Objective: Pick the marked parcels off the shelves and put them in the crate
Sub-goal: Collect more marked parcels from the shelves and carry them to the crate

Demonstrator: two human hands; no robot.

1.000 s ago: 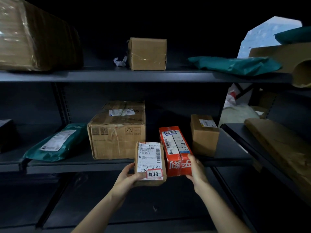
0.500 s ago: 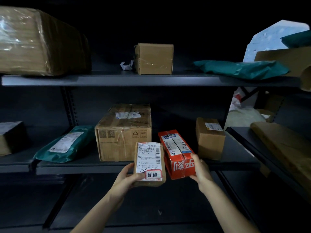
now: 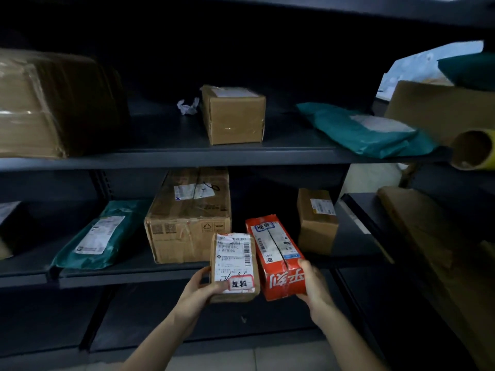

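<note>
Being gripped endwise, small brown labelled carton [image 3: 235, 266] by left hand [image 3: 198, 290], glossy red taped packet [image 3: 276, 255] by right hand [image 3: 314, 286], are judged light, stiff.

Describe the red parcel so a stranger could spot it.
Find the dark shelving; before its middle shelf, two hands hold parcels side by side. The red parcel is in the right hand, beside the brown parcel in the left hand. It alone is red, with large white characters.

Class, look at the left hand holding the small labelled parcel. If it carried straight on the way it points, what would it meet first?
Probably the large cardboard box on the middle shelf: the left hand aims its parcel at the box's front right corner. Depth is unclear.
</note>
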